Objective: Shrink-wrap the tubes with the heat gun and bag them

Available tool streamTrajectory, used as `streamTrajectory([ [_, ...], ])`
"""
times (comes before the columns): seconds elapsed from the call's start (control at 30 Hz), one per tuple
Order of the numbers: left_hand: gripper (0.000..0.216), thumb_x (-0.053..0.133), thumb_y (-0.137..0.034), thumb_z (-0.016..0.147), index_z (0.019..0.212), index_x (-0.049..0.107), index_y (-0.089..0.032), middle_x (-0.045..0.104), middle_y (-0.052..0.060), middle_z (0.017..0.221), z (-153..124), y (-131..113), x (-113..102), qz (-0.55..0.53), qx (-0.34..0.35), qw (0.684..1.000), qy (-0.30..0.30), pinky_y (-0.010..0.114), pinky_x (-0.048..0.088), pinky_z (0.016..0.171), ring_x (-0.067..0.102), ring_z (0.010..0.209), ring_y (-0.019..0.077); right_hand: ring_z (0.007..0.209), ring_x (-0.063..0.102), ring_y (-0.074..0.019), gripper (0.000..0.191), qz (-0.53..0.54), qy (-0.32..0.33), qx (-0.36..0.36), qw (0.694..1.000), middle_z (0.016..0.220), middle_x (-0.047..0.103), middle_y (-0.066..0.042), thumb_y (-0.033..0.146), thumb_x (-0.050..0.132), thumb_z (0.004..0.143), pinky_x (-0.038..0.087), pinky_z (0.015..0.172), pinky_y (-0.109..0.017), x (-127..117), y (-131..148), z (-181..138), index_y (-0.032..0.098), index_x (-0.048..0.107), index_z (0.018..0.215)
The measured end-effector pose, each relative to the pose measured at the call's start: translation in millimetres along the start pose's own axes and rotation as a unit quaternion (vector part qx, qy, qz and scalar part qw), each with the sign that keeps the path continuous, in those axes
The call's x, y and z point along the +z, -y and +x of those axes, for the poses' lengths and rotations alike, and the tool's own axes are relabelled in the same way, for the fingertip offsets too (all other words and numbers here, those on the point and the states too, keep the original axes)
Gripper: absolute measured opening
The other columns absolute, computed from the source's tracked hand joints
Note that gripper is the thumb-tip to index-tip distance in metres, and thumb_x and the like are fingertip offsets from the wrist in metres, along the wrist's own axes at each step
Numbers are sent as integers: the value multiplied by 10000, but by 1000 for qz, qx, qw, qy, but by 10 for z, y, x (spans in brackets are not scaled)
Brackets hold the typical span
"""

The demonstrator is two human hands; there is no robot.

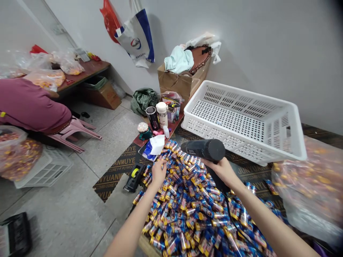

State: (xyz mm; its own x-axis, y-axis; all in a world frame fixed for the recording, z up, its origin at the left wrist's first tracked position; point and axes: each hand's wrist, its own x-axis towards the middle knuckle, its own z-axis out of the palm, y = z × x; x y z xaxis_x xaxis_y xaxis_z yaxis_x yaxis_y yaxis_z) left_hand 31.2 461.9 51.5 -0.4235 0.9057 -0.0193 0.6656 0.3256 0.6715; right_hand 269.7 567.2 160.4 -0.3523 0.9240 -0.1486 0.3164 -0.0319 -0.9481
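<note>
My right hand (223, 173) grips the handle of a black hair dryer (205, 149), whose barrel points left over the heap. A dark cord runs down from it across the pile. My left hand (159, 171) rests at the upper left of the heap, fingers bent a little and apart, touching the small tubes there. Those small blue and yellow capped tubes (184, 203) are spread thickly over the table, many lying on one another. Close to my left hand are a black tape dispenser (134, 176) and a white paper (157, 144) on a blue-and-white item.
A white plastic crate (241, 150) stands behind the heap. To the right sits a filled clear bag (311, 182). Cups, including a white bottle (162, 114), stand at the table's far corner near a paper bag (175, 84). At left a person (32, 103) sits on a pink stool.
</note>
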Motion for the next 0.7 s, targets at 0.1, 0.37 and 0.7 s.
streamTrajectory([
  [0.1,331,357,-116,847,1066,598,-176,644,79,1079,724,-158,164,159,18,984,76,298,428,923,579,1016,174,1058,566,-301,419,-38,-49,38,997,1070,676,-77,435,701,680,420,943,-435,-305,91,-326,166,676,1000],
  [0.37,400,514,-265,822,1169,436,-81,506,225,1177,1381,-310,660,242,-14,966,95,441,381,930,447,1145,324,1054,583,-327,495,-108,-45,156,981,1064,683,-81,489,714,627,425,958,-459,-871,280,-1217,193,678,1023],
  [0.7,290,423,-206,858,1144,437,-160,564,129,1089,1123,-485,685,258,6,954,150,313,449,805,577,967,209,966,624,-317,528,-97,-123,178,972,921,718,-76,496,724,583,484,894,-434,-1007,101,-1327,182,685,1006],
])
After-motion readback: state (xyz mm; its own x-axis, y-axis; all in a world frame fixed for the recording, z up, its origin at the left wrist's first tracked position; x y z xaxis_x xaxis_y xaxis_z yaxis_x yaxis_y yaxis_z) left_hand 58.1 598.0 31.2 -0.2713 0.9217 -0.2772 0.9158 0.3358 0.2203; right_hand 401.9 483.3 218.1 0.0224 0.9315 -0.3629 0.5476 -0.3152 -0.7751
